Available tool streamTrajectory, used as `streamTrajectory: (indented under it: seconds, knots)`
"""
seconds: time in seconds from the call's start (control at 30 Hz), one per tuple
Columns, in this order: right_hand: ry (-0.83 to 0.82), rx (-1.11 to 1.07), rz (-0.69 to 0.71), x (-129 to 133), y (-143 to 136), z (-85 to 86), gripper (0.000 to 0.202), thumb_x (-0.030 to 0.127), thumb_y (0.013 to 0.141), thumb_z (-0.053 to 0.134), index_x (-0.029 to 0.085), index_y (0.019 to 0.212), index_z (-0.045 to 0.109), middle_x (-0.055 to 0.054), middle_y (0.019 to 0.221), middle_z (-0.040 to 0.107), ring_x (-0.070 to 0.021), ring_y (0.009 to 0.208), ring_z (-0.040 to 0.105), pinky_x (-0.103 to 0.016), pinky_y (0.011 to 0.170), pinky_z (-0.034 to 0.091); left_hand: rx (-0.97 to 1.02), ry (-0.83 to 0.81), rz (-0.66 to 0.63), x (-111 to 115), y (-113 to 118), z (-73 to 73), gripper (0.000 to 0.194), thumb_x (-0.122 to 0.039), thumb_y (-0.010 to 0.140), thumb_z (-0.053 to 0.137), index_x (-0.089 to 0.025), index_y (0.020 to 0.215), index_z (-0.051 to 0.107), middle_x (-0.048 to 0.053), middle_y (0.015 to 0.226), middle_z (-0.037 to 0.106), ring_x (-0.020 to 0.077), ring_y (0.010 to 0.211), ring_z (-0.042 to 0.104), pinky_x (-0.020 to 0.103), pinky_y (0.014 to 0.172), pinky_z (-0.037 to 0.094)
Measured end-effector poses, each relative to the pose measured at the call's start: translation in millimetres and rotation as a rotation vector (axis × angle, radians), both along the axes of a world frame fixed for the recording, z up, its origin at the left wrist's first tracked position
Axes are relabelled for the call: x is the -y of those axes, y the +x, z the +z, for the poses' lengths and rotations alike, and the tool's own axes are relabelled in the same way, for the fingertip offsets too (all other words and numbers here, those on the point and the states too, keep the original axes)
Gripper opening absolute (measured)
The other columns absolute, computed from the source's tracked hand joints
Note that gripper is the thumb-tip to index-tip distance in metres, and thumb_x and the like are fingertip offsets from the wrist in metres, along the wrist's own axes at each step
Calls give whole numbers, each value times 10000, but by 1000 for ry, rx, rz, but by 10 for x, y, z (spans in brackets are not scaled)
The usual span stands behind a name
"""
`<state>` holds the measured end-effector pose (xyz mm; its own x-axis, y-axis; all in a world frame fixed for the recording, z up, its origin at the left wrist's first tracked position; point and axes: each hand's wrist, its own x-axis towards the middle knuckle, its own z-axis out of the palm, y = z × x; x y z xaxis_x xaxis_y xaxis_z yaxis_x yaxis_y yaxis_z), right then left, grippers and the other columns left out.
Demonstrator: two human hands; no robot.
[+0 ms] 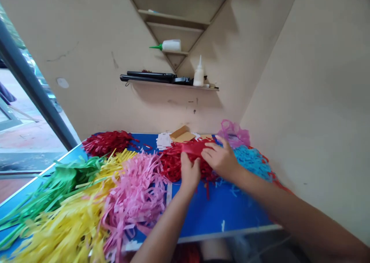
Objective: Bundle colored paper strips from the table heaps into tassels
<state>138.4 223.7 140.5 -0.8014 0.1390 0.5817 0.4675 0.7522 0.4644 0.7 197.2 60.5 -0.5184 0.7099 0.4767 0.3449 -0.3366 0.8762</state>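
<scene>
A smooth red sheet (193, 149) lies over a pile of red cut strips (171, 166) at the middle of the blue table. My left hand (190, 173) grips the sheet's near left edge; its other fingers are partly hidden. From the right, my right hand (222, 161) reaches across the sheet's right end, its fingers stretched out and spread over the red material. Just left of the red pile is a heap of pink strips (138, 182). Light blue strips (252, 162) lie beyond my right wrist.
Yellow strips (69, 224), green strips (62, 180) and another red bundle (108, 142) cover the blue table's (202, 213) left side. A brown open box (182, 134), white cards (164, 140) and a pink bag (235, 135) sit behind. A wall shelf (162, 84) holds a glue bottle (199, 75).
</scene>
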Motion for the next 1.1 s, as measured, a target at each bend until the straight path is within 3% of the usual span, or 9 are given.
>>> streamTrajectory:
  seconds: [0.13,0.23,0.37,0.5,0.6,0.7,0.8,0.97,1.1]
  knots:
    - [-142,-189,70,503,425,-951,273,146,1007,402,203,941,661,-13,927,748,-189,1018,618,-458,1100,221,-67,-137,139,882,-400,-696,502,-317,791,607,-145,1250,495,190,1412,452,383,1420,261,626,1150,179]
    - [-303,-318,66,833,559,-1665,261,167,1007,421,216,911,659,8,923,752,-173,984,626,-450,1083,227,-422,-243,273,1736,-453,-1264,280,-336,846,547,-190,1085,560,163,1169,593,355,1135,550,585,943,438]
    - [-452,-370,-10,1074,584,-2128,241,169,995,440,226,912,659,-7,997,751,-177,986,628,-441,1034,256,-775,48,189,2187,34,-1423,185,-127,759,631,-279,854,587,16,846,663,226,872,645,404,845,482]
    - [-487,-344,-23,1148,665,-2124,239,145,979,425,218,924,645,-23,963,747,-180,962,625,-401,951,291,-994,-58,-209,1668,439,-1146,469,-112,801,516,-180,1263,562,100,1233,681,247,1162,607,418,1013,449]
    - [-574,-302,-35,1194,760,-2009,193,168,958,451,211,910,633,-26,993,739,-186,907,624,-391,889,306,-1086,-253,-322,1299,390,-1032,526,-204,819,550,-87,1331,526,145,1340,620,283,1233,572,447,1032,453]
    - [-702,-257,-113,1205,782,-1876,163,328,928,559,220,1016,643,-50,1095,724,-221,940,617,-410,889,318,-1086,-408,-391,1225,258,-1023,556,-418,848,590,-172,1345,542,93,1405,571,314,1272,538,505,1038,440]
    - [-801,-171,-221,1061,741,-1765,348,468,888,612,246,1154,641,-65,1203,690,-267,1029,594,-438,892,353,-1089,-434,-371,1298,193,-1025,513,-498,857,581,-241,1300,590,60,1396,582,322,1269,537,546,1047,402]
    - [-679,-372,-468,706,850,-1685,258,373,938,537,252,1108,688,-61,1172,708,-296,1042,611,-469,856,406,-1109,-320,-157,1354,38,-1108,309,-391,869,603,-274,1143,686,30,1211,715,288,1105,646,520,990,393]
    - [-568,-592,-309,975,818,-1661,230,307,957,500,221,1032,700,-79,1055,731,-258,997,627,-428,878,438,-1109,-195,-56,1366,-168,-1208,266,-220,880,557,-291,1102,684,0,1136,747,245,1015,686,473,926,402]
